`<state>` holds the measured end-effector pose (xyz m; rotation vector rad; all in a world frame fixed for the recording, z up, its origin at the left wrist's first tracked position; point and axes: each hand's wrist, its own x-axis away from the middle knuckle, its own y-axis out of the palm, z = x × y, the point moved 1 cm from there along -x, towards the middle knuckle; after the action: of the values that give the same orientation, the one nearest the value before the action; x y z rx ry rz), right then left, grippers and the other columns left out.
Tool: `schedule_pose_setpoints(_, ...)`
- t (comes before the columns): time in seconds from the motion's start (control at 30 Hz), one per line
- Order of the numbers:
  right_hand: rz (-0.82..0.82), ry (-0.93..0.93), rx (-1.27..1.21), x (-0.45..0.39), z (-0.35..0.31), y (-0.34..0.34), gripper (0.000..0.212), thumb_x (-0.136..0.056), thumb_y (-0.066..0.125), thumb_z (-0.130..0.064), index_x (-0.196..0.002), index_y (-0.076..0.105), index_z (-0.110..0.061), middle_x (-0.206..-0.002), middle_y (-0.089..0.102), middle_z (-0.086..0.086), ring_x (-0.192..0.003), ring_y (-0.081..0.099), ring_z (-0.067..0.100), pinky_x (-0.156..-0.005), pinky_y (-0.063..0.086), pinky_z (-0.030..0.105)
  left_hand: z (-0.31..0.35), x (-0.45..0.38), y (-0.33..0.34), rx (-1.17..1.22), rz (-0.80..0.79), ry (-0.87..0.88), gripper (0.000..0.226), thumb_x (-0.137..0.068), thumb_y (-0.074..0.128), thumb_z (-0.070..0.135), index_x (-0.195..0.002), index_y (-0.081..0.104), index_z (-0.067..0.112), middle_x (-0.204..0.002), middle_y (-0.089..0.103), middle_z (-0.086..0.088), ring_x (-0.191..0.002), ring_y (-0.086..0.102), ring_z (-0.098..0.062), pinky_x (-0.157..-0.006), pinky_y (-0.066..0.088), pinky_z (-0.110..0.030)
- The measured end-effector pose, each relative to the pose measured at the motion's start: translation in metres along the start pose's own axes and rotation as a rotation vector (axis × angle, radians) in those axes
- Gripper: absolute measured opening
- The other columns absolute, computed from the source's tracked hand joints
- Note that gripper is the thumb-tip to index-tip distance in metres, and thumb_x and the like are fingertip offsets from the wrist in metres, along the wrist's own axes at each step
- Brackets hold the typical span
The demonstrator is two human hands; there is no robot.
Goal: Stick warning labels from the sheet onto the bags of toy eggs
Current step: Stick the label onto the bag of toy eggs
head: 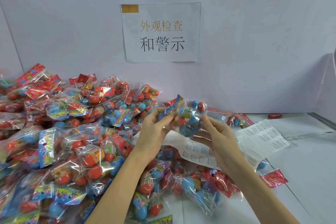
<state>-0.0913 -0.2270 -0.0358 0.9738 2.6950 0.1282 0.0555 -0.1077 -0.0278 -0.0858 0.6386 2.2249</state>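
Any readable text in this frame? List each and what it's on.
"外观检查": gold upper line on the wall sign.
"和警示": black lower line, same sign.
Label sheets: fine print, too small to read.
Held bag and bag pile: header and egg print blurred, unreadable.

Glossy crinkled clear-plastic bags (pixel 189 114), smooth shiny plastic eggs (pixel 183 130), matt paper label sheet (pixel 261 136)

A single head-worn view looks forward and down across a white table (pixel 291 178) toward a pale wall (pixel 236 42) that fills the upper half from ten to two o'clock. The paper sign (pixel 161 32) sits near twelve. Both forearms enter from six o'clock, close to the lens. No second view shares the scene.
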Motion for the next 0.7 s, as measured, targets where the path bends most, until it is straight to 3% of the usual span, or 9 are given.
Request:
schedule_pose_setpoints(0.1,0.140,-0.240,0.454,-0.002,0.003,-0.005,0.023,-0.099,0.060,-0.043,-0.107,0.080,-0.035,-0.086,0.080,-0.014,-0.072,0.076,0.013,-0.061,0.061,0.028,-0.002,0.002,0.000,-0.304,-0.024,0.058,0.027,-0.095,0.075,0.037,-0.113,0.073,0.017,-0.106,0.077,0.000,-0.101,0.073,-0.017,-0.088,0.057,-0.025)
schedule_pose_setpoints(0.2,0.150,-0.325,0.621,-0.002,0.006,-0.007,0.029,-0.102,0.053,-0.047,-0.098,0.079,-0.035,-0.071,0.076,-0.011,-0.048,0.061,0.007,-0.046,0.049,0.029,-0.006,0.004,0.000,-0.537,0.033,0.169,0.024,-0.095,0.074,0.044,-0.092,0.073,0.020,-0.076,0.070,0.010,-0.073,0.064,-0.006,-0.070,0.051,-0.016)
schedule_pose_setpoints(0.33,0.097,-0.213,0.491,-0.002,0.007,-0.003,0.037,-0.103,0.052,-0.044,-0.097,0.080,-0.020,-0.077,0.078,-0.005,-0.058,0.074,0.017,-0.051,0.060,0.043,-0.005,0.003,-0.001,-0.507,0.142,0.251,0.034,-0.088,0.077,0.049,-0.082,0.064,0.019,-0.061,0.061,0.012,-0.057,0.055,-0.006,-0.057,0.047,-0.019)
schedule_pose_setpoints(0.53,-0.185,-0.084,0.284,0.002,0.003,0.004,0.034,-0.100,0.061,-0.041,-0.100,0.077,-0.011,-0.088,0.079,0.008,-0.076,0.078,0.027,-0.050,0.059,0.029,-0.004,0.000,-0.009,-0.538,0.258,0.319,0.032,-0.089,0.078,0.045,-0.088,0.069,0.015,-0.071,0.067,0.005,-0.069,0.064,-0.007,-0.069,0.052,-0.019)
schedule_pose_setpoints(0.7,-0.036,-0.033,0.116,-0.003,0.002,-0.001,0.037,-0.095,0.066,-0.043,-0.099,0.080,-0.009,-0.086,0.078,0.015,-0.072,0.075,0.031,-0.055,0.056,0.026,-0.004,0.000,-0.009,-0.433,0.241,0.226,0.024,-0.092,0.074,0.044,-0.092,0.078,0.020,-0.079,0.075,0.006,-0.070,0.068,-0.005,-0.064,0.053,-0.014)
